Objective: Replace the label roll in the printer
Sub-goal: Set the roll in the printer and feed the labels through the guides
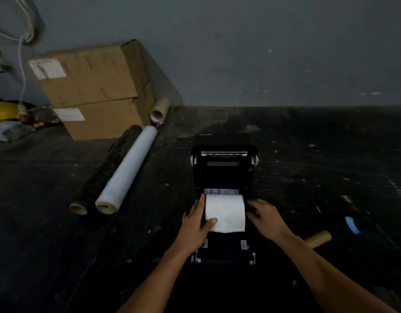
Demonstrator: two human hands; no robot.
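Observation:
A black label printer [224, 168] stands on the dark floor with its lid tipped open toward the wall. A white label roll [225, 212] lies across its open bay. My left hand [196, 224] holds the roll's left end, fingers along the side and thumb curled over the front. On the other end my right hand [264, 219] grips the roll, its fingertips tucked in beside it. A printed strip of labels [221, 191] shows just behind the roll.
Two stacked cardboard boxes [93, 91] stand at the back left against the wall. A white film roll [127, 170] and a dark roll [104, 170] lie left of the printer. A cardboard tube [319, 239] and a blue scrap [353, 224] lie to the right.

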